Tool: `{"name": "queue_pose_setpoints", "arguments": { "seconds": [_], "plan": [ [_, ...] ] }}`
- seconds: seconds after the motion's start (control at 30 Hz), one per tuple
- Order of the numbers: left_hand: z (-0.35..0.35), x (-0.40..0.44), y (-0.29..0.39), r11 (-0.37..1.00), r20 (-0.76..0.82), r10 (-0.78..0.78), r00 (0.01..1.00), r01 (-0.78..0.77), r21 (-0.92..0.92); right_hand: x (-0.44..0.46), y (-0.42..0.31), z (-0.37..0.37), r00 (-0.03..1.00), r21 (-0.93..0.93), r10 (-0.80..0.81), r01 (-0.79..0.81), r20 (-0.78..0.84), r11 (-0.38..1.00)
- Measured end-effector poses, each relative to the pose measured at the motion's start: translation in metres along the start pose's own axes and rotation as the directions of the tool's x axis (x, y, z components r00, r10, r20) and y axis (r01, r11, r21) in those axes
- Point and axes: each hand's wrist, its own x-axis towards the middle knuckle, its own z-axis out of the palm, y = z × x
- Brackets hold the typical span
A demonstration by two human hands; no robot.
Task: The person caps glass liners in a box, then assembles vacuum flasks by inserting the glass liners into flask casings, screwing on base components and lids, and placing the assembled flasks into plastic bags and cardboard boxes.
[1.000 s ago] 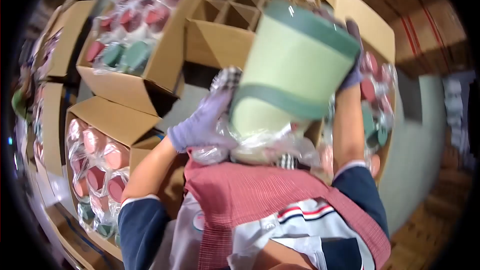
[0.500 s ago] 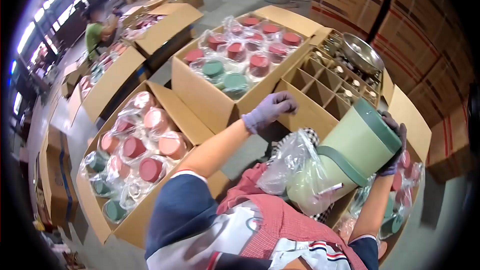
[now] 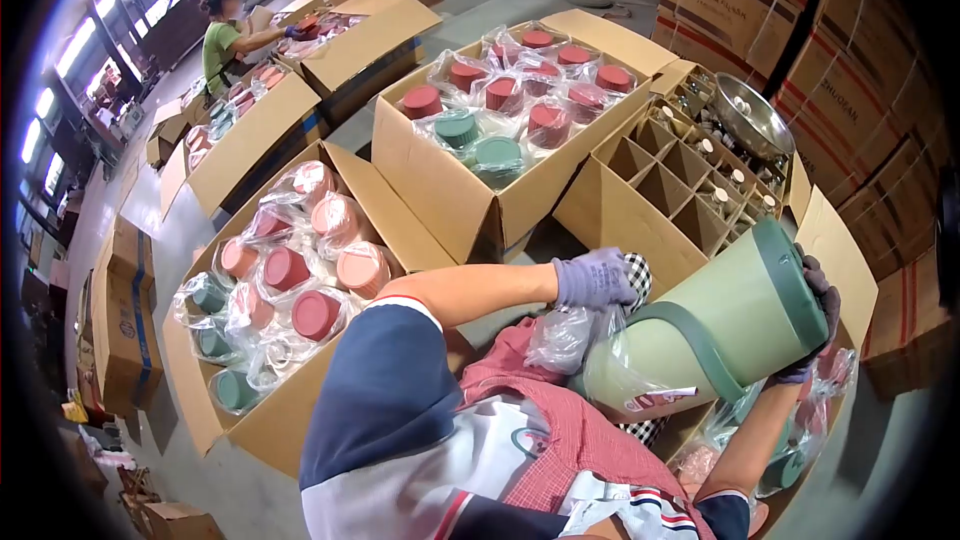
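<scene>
A large light-green container (image 3: 690, 325) with darker green bands lies tilted across my lap, its wide end up to the right. My right hand (image 3: 818, 315), in a dark-palmed glove, grips that wide end. A clear plastic bag (image 3: 610, 340) is bunched around the narrow lower end. My left hand (image 3: 597, 280), in a lilac glove, is closed on the bag beside a black-and-white checked cloth (image 3: 637, 278). The left fingertips are partly hidden.
Open cartons of bagged pink, red and green containers stand left (image 3: 240, 430), ahead (image 3: 440, 195) and low right. A divided carton (image 3: 625, 200) holds bottles and a metal bowl (image 3: 755, 118). Stacked boxes (image 3: 730, 0) rise at right. A person in green (image 3: 220, 50) works far left.
My left hand has come down from the air above the carton edge and closed on the bag. The green container has tilted flatter, and the view has shifted.
</scene>
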Motion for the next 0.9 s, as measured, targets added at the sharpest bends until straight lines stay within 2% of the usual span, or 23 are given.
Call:
{"name": "queue_pose_setpoints", "arguments": {
  "seconds": [0.03,0.1,0.13,0.17,0.2,0.27,0.3,0.4,0.43,0.47,0.5,0.53,0.57,0.6,0.63,0.7,0.73,0.77,0.8,0.83,0.87,0.9],
  "plan": [
    [-0.002,-0.001,-0.003,1.0,0.075,-0.024,0.997,0.025,-0.016,-0.002,0.003,-0.005,1.0,-0.002,0.0,0.0,-0.012,1.0],
    [0.018,-0.001,-0.021,0.99,0.128,0.115,0.985,-0.125,0.07,-0.003,0.014,-0.016,1.0,0.254,0.027,-0.029,0.011,0.967],
    [0.018,0.0,-0.034,0.973,0.172,0.195,0.966,-0.212,0.09,-0.003,0.013,-0.007,0.999,0.252,0.043,-0.043,0.005,0.967],
    [0.007,0.013,-0.045,0.942,0.262,0.256,0.93,-0.301,0.147,0.0,0.011,0.014,0.996,0.174,-0.065,0.054,0.059,0.983],
    [-0.006,0.022,-0.057,0.922,0.194,0.281,0.94,-0.32,0.217,0.0,0.008,0.021,0.99,0.095,-0.127,0.12,0.067,0.988],
    [-0.016,0.055,-0.063,0.849,0.063,0.464,0.884,-0.464,0.254,0.0,0.002,0.033,0.965,-0.062,-0.249,0.255,0.083,0.965],
    [-0.029,0.068,-0.064,0.849,0.071,0.454,0.888,-0.455,0.267,0.006,-0.002,0.02,0.945,-0.114,-0.249,0.277,0.21,0.954],
    [-0.018,0.085,-0.057,0.823,-0.016,0.501,0.865,-0.471,0.319,-0.003,0.002,0.027,0.97,0.297,-0.084,0.013,0.228,0.955],
    [-0.006,0.091,-0.052,0.869,-0.032,0.402,0.915,-0.371,0.329,-0.003,0.006,0.038,0.94,0.169,-0.252,0.216,0.231,0.962],
    [0.005,0.099,-0.048,0.899,-0.045,0.301,0.953,-0.268,0.346,-0.001,0.006,0.045,0.947,0.111,-0.263,0.246,0.182,0.963],
    [0.033,0.11,-0.048,0.943,-0.038,0.226,0.973,-0.209,0.261,0.0,0.007,0.052,0.953,0.049,-0.273,0.269,0.132,0.962],
    [0.093,0.126,-0.057,0.972,-0.025,0.151,0.988,-0.144,0.185,0.002,0.008,0.059,0.956,-0.014,-0.283,0.285,0.082,0.958],
    [0.114,0.133,-0.05,0.995,-0.087,-0.032,0.996,0.024,-0.097,0.005,0.009,0.062,0.951,-0.083,-0.293,0.301,0.103,0.95],
    [0.135,0.139,-0.042,0.909,-0.146,-0.214,0.966,0.143,-0.391,0.009,0.009,0.063,0.946,-0.153,-0.298,0.315,0.126,0.937],
    [0.165,0.15,-0.044,0.67,-0.164,-0.411,0.897,0.175,-0.721,0.021,0.011,0.052,0.873,-0.166,-0.388,0.447,0.297,0.879],
    [0.146,0.166,-0.059,0.673,-0.148,-0.455,0.878,0.23,-0.702,0.015,0.003,0.053,0.933,-0.096,-0.322,0.339,0.159,0.936],
    [0.09,0.161,-0.049,0.893,-0.119,-0.336,0.934,0.276,-0.355,0.01,0.003,0.049,0.969,0.014,-0.244,0.244,0.034,0.97],
    [0.059,0.161,-0.04,0.775,-0.11,-0.381,0.918,0.252,-0.58,0.005,0.002,0.047,0.983,0.146,-0.161,0.173,-0.091,0.974],
    [0.017,0.149,-0.022,0.715,-0.053,-0.387,0.92,0.264,-0.648,0.002,-0.002,0.034,0.982,0.312,-0.011,0.07,-0.187,0.948],
    [0.017,0.142,-0.021,0.702,-0.03,-0.354,0.935,0.244,-0.669,0.002,0.005,0.013,0.997,0.288,-0.047,0.061,-0.055,0.956],
    [0.013,0.14,-0.026,0.701,-0.018,-0.317,0.948,0.222,-0.678,0.002,0.005,0.014,0.998,0.281,-0.053,0.064,-0.046,0.958],
    [0.013,0.14,-0.044,0.733,0.106,-0.167,0.98,0.195,-0.652,0.0,0.003,0.019,0.997,0.425,0.029,0.006,-0.075,0.905]
  ]
}}
